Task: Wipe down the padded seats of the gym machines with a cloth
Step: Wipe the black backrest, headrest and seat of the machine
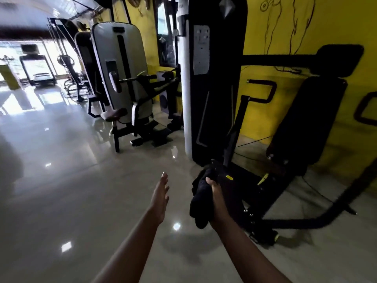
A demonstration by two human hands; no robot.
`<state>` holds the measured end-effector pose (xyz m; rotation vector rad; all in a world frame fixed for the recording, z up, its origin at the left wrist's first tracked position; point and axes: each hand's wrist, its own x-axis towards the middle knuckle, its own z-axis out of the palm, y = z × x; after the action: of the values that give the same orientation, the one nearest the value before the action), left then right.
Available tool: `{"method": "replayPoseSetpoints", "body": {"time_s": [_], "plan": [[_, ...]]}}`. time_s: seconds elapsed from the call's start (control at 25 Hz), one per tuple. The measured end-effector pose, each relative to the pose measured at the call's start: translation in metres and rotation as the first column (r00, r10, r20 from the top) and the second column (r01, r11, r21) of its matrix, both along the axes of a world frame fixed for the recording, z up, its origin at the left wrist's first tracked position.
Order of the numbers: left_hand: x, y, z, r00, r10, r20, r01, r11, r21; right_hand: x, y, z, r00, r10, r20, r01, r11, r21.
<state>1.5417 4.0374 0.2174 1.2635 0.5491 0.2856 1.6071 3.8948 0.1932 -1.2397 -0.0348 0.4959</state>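
My right hand (217, 198) grips a dark bunched cloth (201, 201) in the air above the floor, in front of the black machine's low frame. My left hand (161, 196) is held out beside it, fingers straight, holding nothing. The black machine at the right has a dark padded seat (284, 160) and a tall black back pad (310, 119) against the yellow wall. Further back at the left, a grey machine (120, 64) has a small brown padded seat (113, 115).
A glossy tiled floor (61, 180) spreads out to the left. The black weight-stack tower (216, 78) with a white post stands in the middle. The machine's black base bars (306, 221) run across the floor at the right. More machines and a treadmill (38, 68) stand far back.
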Motion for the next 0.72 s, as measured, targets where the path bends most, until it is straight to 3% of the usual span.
{"method": "replayPoseSetpoints", "body": {"time_s": [0.24, 0.4, 0.52, 0.72], "plan": [[0.188, 0.115, 0.034, 0.991, -0.115, 0.061, 0.111, 0.992, 0.059, 0.180, 0.105, 0.021, 0.983, -0.181, 0.032, 0.180, 0.983, 0.026], [0.326, 0.170, 0.044, 0.955, -0.285, 0.084, 0.274, 0.954, 0.117, 0.293, 0.157, 0.024, 0.919, -0.395, -0.001, 0.391, 0.908, 0.149], [0.419, 0.201, 0.038, 0.910, -0.404, 0.096, 0.391, 0.911, 0.133, 0.364, 0.180, 0.025, 0.863, -0.505, -0.026, 0.503, 0.851, 0.155], [0.582, 0.233, 0.036, 0.749, -0.661, 0.042, 0.639, 0.738, 0.217, 0.465, 0.201, 0.048, 0.662, -0.748, -0.049, 0.746, 0.651, 0.139]]}}
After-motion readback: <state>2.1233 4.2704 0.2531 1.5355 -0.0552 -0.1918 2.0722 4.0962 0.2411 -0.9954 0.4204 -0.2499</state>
